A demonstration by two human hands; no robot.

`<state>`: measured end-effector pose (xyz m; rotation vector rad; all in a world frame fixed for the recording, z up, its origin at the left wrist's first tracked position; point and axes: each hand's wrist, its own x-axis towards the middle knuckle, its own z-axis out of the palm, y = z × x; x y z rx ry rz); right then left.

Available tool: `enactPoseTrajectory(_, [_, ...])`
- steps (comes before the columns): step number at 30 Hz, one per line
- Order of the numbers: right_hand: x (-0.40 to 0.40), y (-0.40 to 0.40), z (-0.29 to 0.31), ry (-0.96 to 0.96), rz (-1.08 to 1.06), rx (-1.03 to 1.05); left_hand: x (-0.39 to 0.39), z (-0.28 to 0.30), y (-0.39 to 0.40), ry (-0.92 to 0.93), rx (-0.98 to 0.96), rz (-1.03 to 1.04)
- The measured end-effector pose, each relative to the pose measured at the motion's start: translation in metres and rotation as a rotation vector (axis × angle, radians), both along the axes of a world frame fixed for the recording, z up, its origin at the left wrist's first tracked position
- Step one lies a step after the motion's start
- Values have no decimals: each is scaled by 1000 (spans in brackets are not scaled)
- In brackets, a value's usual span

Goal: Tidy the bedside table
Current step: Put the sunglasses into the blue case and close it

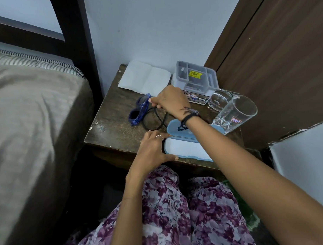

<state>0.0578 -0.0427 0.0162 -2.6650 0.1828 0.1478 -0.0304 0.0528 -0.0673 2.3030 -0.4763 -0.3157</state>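
Observation:
On the dark wooden bedside table lie blue sunglasses and, right beside them, black-framed glasses. My right hand reaches across and pinches the black glasses at their top. A light blue glasses case lies open at the table's front edge. My left hand rests against the case's left end, fingers spread on it.
A white folded tissue lies at the back. A grey compartment box sits on a white box by the wall. Two clear glasses stand at the right. A bed is to the left, a brown door to the right.

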Motion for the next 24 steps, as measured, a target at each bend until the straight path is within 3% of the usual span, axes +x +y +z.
enactPoseTrajectory(4, [17, 6, -15, 155, -143, 252, 1, -1, 0, -7, 7, -18])
enactPoseTrajectory(14, [26, 29, -20, 365, -347, 588, 2, -3, 0, -7, -21, -24])
enactPoseTrajectory(18, [19, 26, -4, 287, -337, 694, 1, -4, 1, 20, -49, -17])
enactPoseTrajectory(24, [-4, 3, 52, 21, -162, 583, 1, -3, 2, 32, -43, -19])
